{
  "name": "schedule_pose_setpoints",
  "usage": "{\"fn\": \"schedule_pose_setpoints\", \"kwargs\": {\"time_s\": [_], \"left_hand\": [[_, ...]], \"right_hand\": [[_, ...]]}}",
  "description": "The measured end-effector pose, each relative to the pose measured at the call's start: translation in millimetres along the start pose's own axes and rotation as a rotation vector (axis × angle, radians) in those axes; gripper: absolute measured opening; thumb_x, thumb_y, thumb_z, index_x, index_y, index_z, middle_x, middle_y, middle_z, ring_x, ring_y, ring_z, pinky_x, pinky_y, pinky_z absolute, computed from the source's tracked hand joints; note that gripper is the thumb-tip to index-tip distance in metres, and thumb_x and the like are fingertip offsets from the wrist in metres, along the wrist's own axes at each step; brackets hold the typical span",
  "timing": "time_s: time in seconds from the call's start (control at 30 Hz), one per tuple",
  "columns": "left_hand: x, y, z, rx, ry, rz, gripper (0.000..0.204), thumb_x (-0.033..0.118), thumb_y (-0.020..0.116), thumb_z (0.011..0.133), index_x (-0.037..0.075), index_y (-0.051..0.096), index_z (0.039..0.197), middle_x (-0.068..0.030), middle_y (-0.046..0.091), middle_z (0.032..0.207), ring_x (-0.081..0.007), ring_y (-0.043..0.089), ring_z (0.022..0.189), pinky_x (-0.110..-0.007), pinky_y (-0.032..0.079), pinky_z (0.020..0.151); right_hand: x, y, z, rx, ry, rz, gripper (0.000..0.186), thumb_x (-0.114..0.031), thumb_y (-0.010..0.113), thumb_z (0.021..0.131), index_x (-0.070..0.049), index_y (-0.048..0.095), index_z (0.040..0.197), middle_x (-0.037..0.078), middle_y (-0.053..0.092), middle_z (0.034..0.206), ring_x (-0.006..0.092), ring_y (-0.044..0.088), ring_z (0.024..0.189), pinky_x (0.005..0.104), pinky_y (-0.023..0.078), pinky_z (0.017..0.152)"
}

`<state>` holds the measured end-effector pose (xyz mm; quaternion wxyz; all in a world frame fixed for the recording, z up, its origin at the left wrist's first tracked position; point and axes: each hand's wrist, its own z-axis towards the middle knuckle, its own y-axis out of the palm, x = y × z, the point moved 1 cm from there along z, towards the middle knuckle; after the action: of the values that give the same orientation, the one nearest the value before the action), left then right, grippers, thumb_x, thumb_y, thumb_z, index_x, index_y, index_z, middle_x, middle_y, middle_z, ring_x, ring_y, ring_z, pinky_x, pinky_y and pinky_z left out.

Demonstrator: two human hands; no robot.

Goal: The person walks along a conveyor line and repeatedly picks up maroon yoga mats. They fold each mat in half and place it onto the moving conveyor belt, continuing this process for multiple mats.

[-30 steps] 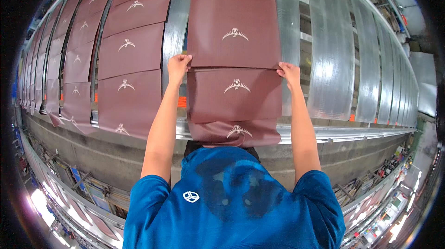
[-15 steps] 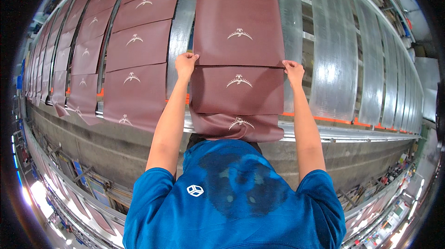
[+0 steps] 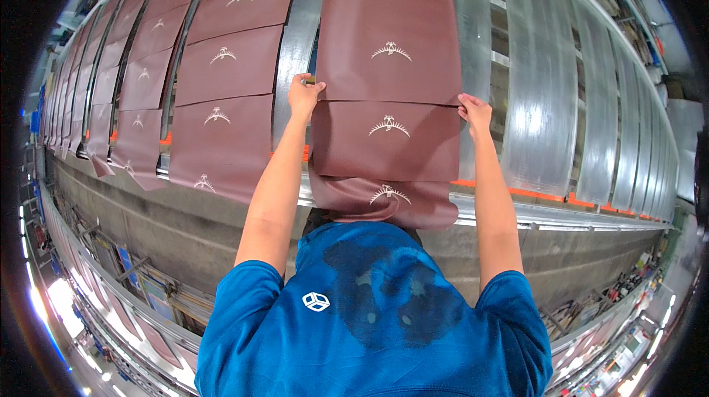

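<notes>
My left hand (image 3: 303, 96) pinches the left edge of a maroon printed sheet (image 3: 388, 16) near its lower corner, while my right hand (image 3: 477, 112) pinches the opposite corner. This sheet lies over a metal panel in the middle, with a pale arched emblem on it. Directly below it, a second maroon sheet (image 3: 347, 146) with the same emblem lies between my forearms. Its lower part, or another piece under it, hangs bunched (image 3: 421, 205) over the front rail against my blue shirt.
Rows of similar maroon sheets (image 3: 221, 76) cover the panels to the left. Bare metal panels (image 3: 535, 131) with gaps between them continue to the right. A long front rail (image 3: 554, 216) borders them above a concrete floor (image 3: 576, 257). Shelving and clutter line the curved rim.
The surroundings, both hands and the sheets have shifted slightly up and rightward in view. Both hands remain at the upper sheet's lower corners.
</notes>
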<state>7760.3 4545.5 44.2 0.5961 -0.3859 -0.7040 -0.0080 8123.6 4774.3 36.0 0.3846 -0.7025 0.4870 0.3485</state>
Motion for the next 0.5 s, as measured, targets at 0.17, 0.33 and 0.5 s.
{"fn": "schedule_pose_setpoints", "kwargs": {"time_s": [0.17, 0.33, 0.5], "left_hand": [[-2, -4, 13, -0.232, -0.139, -0.180, 0.028, 0.013, 0.076, 0.077, -0.004, 0.065, 0.096, -0.0060, 0.066, 0.079, -0.0111, 0.060, 0.064, -0.026, 0.049, 0.054], [26, -30, -23, -0.312, -0.158, -0.249, 0.020, 0.016, 0.075, 0.079, 0.002, 0.065, 0.088, 0.0004, 0.062, 0.073, -0.0063, 0.054, 0.061, -0.022, 0.042, 0.053], [-19, -69, -89, -0.302, -0.257, -0.158, 0.016, 0.018, 0.075, 0.080, 0.006, 0.066, 0.084, 0.0039, 0.060, 0.070, -0.0044, 0.052, 0.058, -0.021, 0.041, 0.053]], "right_hand": [[-6, -2, -1, -0.043, 0.068, 0.084, 0.023, -0.016, 0.074, 0.081, -0.001, 0.068, 0.097, 0.000, 0.061, 0.075, 0.0073, 0.059, 0.062, 0.0199, 0.053, 0.059], [-24, -38, -33, -0.166, 0.123, 0.087, 0.024, -0.016, 0.074, 0.081, 0.000, 0.066, 0.097, -0.001, 0.060, 0.073, 0.0071, 0.058, 0.062, 0.0211, 0.052, 0.061], [16, -61, -100, -0.243, 0.176, -0.056, 0.025, -0.019, 0.073, 0.083, 0.000, 0.067, 0.098, -0.001, 0.061, 0.076, 0.0079, 0.057, 0.063, 0.0206, 0.050, 0.065]]}}
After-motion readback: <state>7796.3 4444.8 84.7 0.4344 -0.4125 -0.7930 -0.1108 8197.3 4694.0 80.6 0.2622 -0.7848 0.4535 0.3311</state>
